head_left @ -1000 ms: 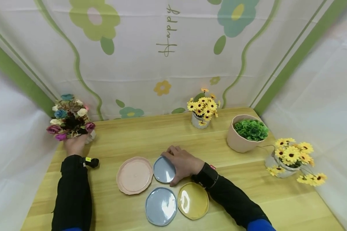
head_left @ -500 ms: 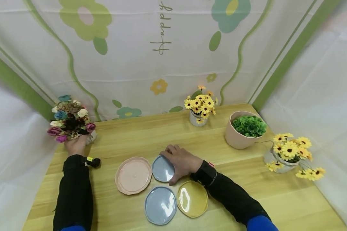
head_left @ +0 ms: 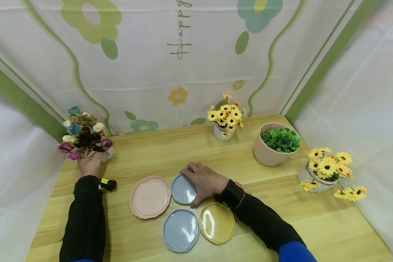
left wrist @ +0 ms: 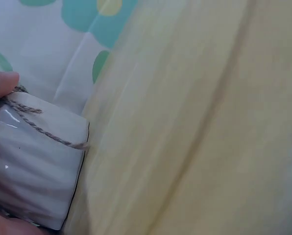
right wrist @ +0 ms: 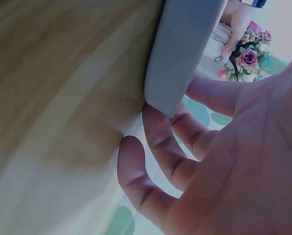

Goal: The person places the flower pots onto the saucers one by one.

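Observation:
At the far left of the table, my left hand (head_left: 91, 163) grips a white pot (head_left: 108, 154) of mixed roses (head_left: 85, 134). The left wrist view shows fingers on either side of that ribbed white pot (left wrist: 36, 156), which has twine round its rim. Near the middle, my right hand (head_left: 207, 182) holds the edge of a small blue-grey plate (head_left: 182, 189), thumb at the near side and fingertips at the far side. In the right wrist view the fingertips of the right hand (right wrist: 209, 156) touch the rim of the plate (right wrist: 178, 58), close to the table surface.
Left of the small plate lies a pink plate (head_left: 150, 197). Nearer are a larger blue-grey plate (head_left: 181, 230) and a yellow plate (head_left: 217, 223). Yellow flowers stand in a pot (head_left: 222, 133) at the back and another pot (head_left: 317, 182) at right, with a pink planter (head_left: 269, 153) between.
The head view has shifted slightly. The rose pot has moved a little to the right with my left hand. My right hand keeps its place on the small plate.

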{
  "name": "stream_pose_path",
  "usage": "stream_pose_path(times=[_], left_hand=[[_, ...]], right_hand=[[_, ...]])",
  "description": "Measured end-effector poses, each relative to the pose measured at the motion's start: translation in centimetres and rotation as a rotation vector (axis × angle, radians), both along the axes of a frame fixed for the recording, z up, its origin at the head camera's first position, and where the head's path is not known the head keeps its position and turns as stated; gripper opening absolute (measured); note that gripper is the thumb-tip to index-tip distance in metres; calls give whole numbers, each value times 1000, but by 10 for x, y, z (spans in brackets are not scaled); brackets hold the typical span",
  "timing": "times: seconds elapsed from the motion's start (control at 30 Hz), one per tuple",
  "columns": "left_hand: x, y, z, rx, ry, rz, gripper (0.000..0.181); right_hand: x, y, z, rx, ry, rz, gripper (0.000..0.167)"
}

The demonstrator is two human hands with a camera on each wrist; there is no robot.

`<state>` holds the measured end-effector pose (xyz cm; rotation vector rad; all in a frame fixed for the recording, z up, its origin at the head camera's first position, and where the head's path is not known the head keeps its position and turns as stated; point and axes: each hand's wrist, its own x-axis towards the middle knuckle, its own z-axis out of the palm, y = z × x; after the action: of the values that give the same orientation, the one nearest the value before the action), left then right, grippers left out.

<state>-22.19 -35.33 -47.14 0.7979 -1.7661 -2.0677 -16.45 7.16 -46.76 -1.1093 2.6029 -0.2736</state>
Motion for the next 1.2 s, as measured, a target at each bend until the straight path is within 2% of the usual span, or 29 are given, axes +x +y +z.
stream_pose_path(times=[0.13,0.17,0.3,0.47,0.57,0.67,0.77,0.87,1.0,1.07,1.2], left_hand=[[3,9,2,-41,13,-58,82],[5,12,2,-112,-19,-75,81],[8,20,2,-207,-19,-158,79],[9,28,-3,-328,-11,-237,74],[10,33,-7,-316,-9,-275,70],[13,38,-10,-281,-36,-308,70],[16,42,-12,-283,-53,-344,73],[20,47,-12,-295,-84,-396,73],[25,53,-12,-299,-76,-492,69],[26,57,-11,-326,-59,-540,66],[30,63,-10,-442,-47,-631,69]], right_hand=[[0,0,0,-6,-4,-3,119],[0,0,0,-6,-4,-5,119],[-1,0,-1,-17,-7,-9,120],[-1,1,-2,-40,-12,-8,119],[0,0,-3,-45,-12,-6,119],[0,0,-4,-38,-16,-5,119],[0,-1,-5,-36,-27,-5,120],[0,-1,-5,-36,-34,-8,120],[0,-2,-6,-35,-34,-8,120],[0,-2,-6,-36,-33,-7,120],[0,-2,-6,-38,-35,-5,119]])
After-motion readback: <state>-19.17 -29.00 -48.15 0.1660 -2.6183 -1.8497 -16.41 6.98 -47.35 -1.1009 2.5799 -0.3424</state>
